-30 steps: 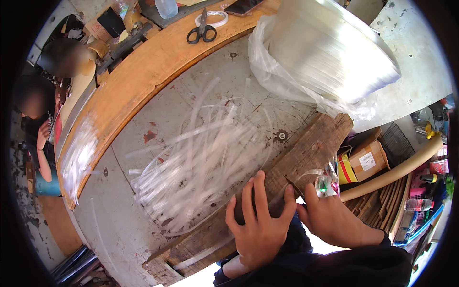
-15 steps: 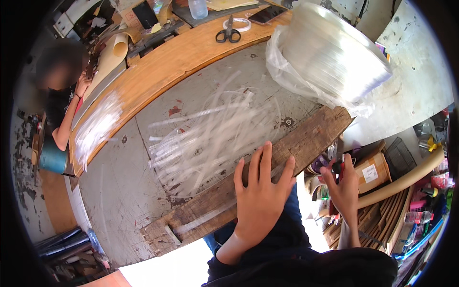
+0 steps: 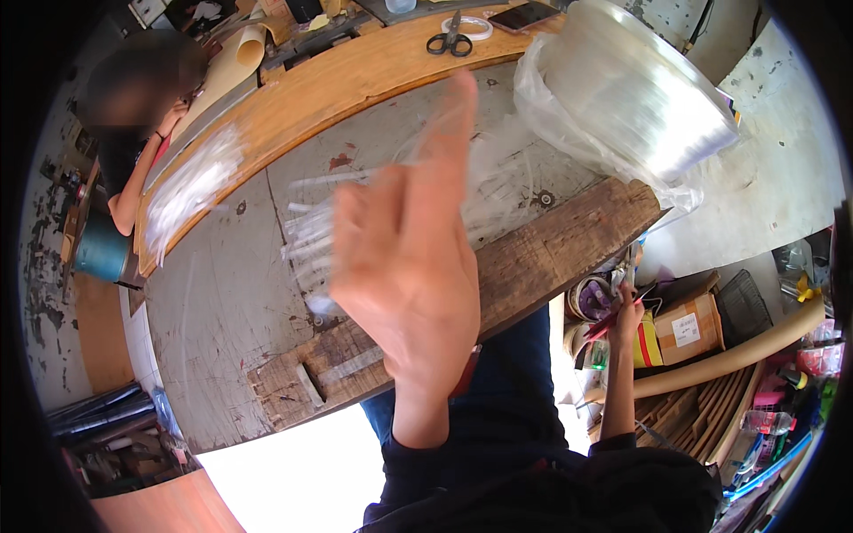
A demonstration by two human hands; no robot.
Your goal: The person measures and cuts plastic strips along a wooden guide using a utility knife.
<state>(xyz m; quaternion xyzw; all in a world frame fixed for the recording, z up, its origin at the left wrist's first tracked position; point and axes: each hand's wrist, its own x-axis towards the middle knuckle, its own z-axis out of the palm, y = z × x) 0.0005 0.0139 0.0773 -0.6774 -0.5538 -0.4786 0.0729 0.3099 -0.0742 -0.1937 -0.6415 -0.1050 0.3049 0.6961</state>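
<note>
My left hand [image 3: 413,266] is raised over the worn wooden plank [image 3: 569,244], blurred by motion. Its index finger stretches away from me, the other fingers are partly bent, and no held object shows. Off the plank's right side, my right hand [image 3: 628,313] is closed around a red-handled cutting tool [image 3: 601,327], perhaps pliers; its exact kind is hard to make out. On the plank lies a clear plastic strip [image 3: 351,366], partly behind my left wrist, beside a small crosspiece [image 3: 311,385]. Beyond it, loose clear strips [image 3: 311,235] are heaped on the grey table, partly covered by my left hand.
A large roll of clear plastic [image 3: 635,102] stands at the far right. Black scissors [image 3: 450,40], a tape ring [image 3: 475,29] and a phone [image 3: 524,16] rest on the wooden board. Another person [image 3: 133,191] sits at the left. Boxes [image 3: 691,329] stand below right.
My left hand has lifted off the plank and moved left and away from me. My right hand has shifted slightly, still holding the red-handled tool. The whole view has tilted a little.
</note>
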